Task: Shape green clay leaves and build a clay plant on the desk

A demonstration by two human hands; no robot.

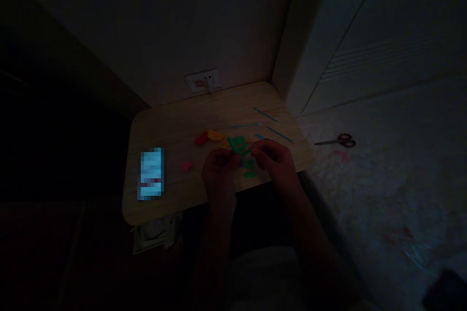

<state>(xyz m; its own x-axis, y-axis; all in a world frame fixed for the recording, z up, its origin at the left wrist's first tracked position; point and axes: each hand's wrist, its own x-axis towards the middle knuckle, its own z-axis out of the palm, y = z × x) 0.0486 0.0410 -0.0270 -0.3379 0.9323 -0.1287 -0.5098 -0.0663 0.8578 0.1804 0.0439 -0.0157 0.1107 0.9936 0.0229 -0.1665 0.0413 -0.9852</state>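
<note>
Both hands meet over the front right part of a small wooden table [171,126]. My left hand [221,170] is closed, its fingertips on a lumpy green piece of modelling clay [238,144]. My right hand [275,161] pinches the right side of the same green clay between thumb and fingers. Below the fingertips, more green clay bits [250,175] show near the table's front edge. Left of the hands lie a red clay lump [200,138], an orange clay lump [215,135] and a pink clay lump [187,166]. The light is very dim, so finger details are hard to see.
Thin blue sticks [279,134] lie on the table's right side. A lit, blurred-out phone [151,174] rests at the left. A wall socket [203,80] with a plug sits behind the table. Scissors [343,141] lie on the pale surface to the right.
</note>
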